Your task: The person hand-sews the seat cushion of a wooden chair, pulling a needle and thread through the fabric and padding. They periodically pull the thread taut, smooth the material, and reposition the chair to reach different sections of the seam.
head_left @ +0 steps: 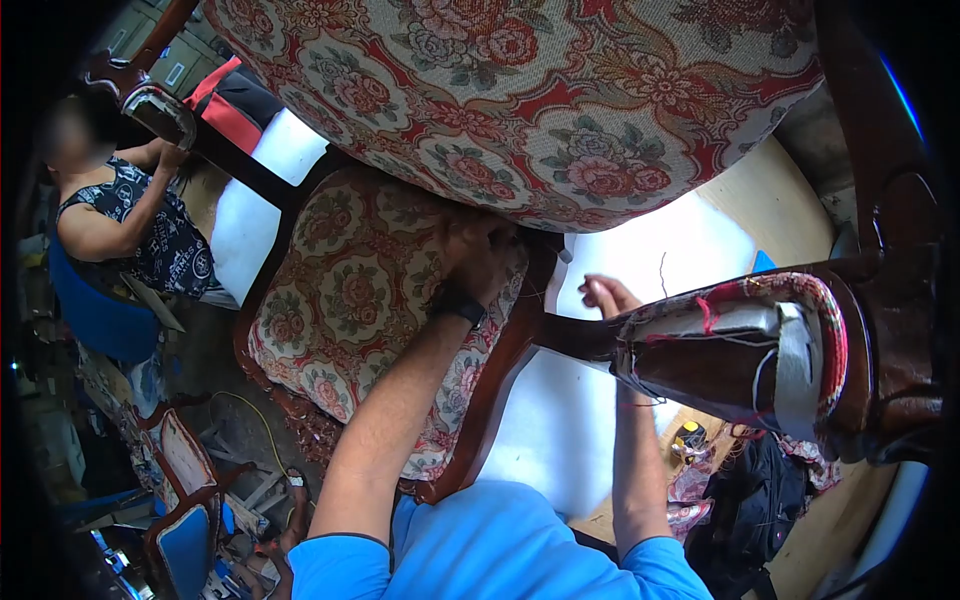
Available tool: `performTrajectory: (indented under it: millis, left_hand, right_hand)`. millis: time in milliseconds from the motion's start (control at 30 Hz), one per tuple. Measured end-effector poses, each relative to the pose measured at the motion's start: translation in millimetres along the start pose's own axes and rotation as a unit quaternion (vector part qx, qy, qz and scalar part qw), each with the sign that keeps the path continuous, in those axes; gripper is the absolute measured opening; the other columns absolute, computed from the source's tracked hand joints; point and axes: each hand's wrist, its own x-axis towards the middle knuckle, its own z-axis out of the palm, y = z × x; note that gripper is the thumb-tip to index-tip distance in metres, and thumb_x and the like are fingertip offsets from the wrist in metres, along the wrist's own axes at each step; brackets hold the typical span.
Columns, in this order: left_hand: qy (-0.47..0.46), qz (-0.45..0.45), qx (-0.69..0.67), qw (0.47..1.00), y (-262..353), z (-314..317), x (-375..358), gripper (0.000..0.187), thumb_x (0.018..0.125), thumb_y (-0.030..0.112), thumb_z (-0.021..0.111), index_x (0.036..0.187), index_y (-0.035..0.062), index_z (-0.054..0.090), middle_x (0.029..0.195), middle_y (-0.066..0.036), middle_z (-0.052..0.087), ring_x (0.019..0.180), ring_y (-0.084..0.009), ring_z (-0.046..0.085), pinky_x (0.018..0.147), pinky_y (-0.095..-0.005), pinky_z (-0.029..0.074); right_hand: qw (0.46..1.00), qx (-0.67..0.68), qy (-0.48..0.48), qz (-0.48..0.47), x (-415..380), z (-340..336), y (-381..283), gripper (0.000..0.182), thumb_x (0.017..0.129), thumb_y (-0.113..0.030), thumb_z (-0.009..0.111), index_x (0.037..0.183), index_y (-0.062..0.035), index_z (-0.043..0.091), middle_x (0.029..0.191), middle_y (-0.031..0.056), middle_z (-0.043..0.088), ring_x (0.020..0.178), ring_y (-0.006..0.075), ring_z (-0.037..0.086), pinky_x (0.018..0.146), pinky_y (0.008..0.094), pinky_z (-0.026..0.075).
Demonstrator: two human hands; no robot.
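An upholstered chair with a dark wooden frame fills the middle of the view. My left hand (480, 262), with a dark band on the wrist, reaches over the floral seat (355, 290) to the gap beneath the floral backrest (560, 110). Shadow hides its fingertips. Beyond the wooden seat rail (490, 430), my right hand (608, 296) has its fingers curled together. What they hold, if anything, is too small to make out. Fine threads show near both hands. The armrest (730, 350) by my right forearm has exposed padding, red stitching and loose thread.
White padding sheet (545, 420) lies under the chair on a wooden surface. A tape measure (690, 436), fabric scraps and a black bag (750, 500) lie at right. Another person (130, 215) grips the far armrest. Chair frames (185, 460) and clutter stand at lower left.
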Motion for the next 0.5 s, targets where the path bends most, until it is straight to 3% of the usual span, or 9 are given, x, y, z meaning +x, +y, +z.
performTrajectory:
  millis: [67,133,200,300,333,500]
  left_hand:
    - [0.005,0.012,-0.015,1.000,5.0,-2.7,-0.1,0.014,0.081,0.020,0.083,0.093,0.0133,0.079,0.095,-0.006,0.078,0.094,-0.0271,0.072,0.115,-0.0520,0.034]
    - [0.025,0.034,-0.033,0.999,6.2,-2.0,1.3,0.012,0.081,0.016,0.082,0.092,0.0115,0.078,0.088,-0.007,0.078,0.085,-0.0279,0.073,0.112,-0.0504,0.037]
    - [0.022,-0.001,-0.066,0.998,8.2,0.7,1.0,0.012,0.081,0.015,0.082,0.091,0.0109,0.077,0.088,-0.008,0.078,0.087,-0.0288,0.073,0.109,-0.0501,0.040]
    - [-0.013,-0.047,-0.121,0.991,7.5,0.0,-0.2,0.012,0.081,0.016,0.082,0.091,0.0106,0.077,0.088,-0.008,0.078,0.089,-0.0303,0.073,0.106,-0.0502,0.043]
    - [-0.028,-0.063,-0.140,0.988,8.1,-1.3,0.1,0.012,0.081,0.016,0.081,0.091,0.0106,0.077,0.089,-0.008,0.078,0.089,-0.0309,0.073,0.105,-0.0504,0.044]
    - [-0.035,-0.006,0.003,0.999,7.9,-4.4,1.0,0.018,0.083,0.024,0.081,0.098,0.0146,0.080,0.092,-0.007,0.078,0.097,-0.0305,0.072,0.113,-0.0547,0.039]
  right_hand:
    - [0.994,-0.107,0.016,0.022,1.8,38.6,-113.5,0.025,0.107,-0.017,0.068,0.117,0.0042,0.076,0.099,0.0089,0.078,0.089,0.0145,0.068,0.084,0.0290,0.056]
    - [0.987,-0.102,-0.075,-0.101,18.0,36.3,-134.4,0.024,0.103,-0.013,0.070,0.117,0.0057,0.076,0.098,0.0111,0.079,0.091,0.0170,0.071,0.085,0.0313,0.055]
    - [0.984,-0.091,-0.129,-0.086,37.9,37.8,-124.5,0.025,0.102,-0.013,0.072,0.118,0.0053,0.076,0.098,0.0120,0.079,0.091,0.0176,0.072,0.085,0.0321,0.055]
    - [0.955,-0.250,-0.152,-0.042,32.5,45.7,-126.9,0.026,0.102,-0.014,0.072,0.119,0.0052,0.076,0.098,0.0124,0.079,0.091,0.0178,0.072,0.085,0.0327,0.055]
    - [0.959,-0.235,-0.152,-0.045,31.4,45.9,-108.1,0.028,0.101,-0.016,0.073,0.120,0.0047,0.075,0.096,0.0117,0.079,0.091,0.0179,0.072,0.085,0.0331,0.055]
    - [0.982,-0.169,-0.078,-0.042,19.3,38.9,-66.9,0.027,0.100,-0.015,0.077,0.120,0.0036,0.074,0.092,0.0079,0.077,0.087,0.0137,0.069,0.081,0.0302,0.055]
